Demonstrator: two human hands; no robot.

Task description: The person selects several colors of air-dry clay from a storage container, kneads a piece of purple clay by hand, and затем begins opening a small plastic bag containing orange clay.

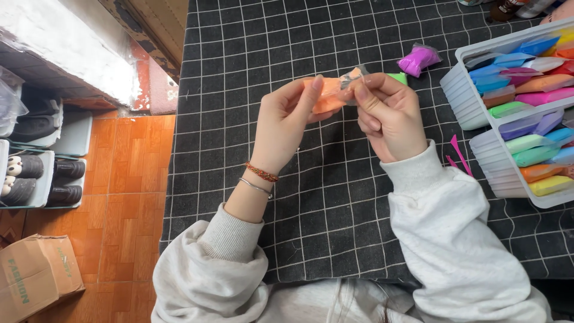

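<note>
Light grey sweatshirt, baggy, with ribbed cuffs. The left sleeve (230, 239) is shoved up the forearm, the right sleeve (442, 209) down to the wrist. Left wrist has a braided red-orange bracelet (261, 172) and a thin silver bangle (256, 187).

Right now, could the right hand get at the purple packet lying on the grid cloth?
Probably yes. The purple packet lies alone on the cloth, just beyond the right hand, with nothing between them. But that hand and the left hand are both gripping the orange packet.
</note>
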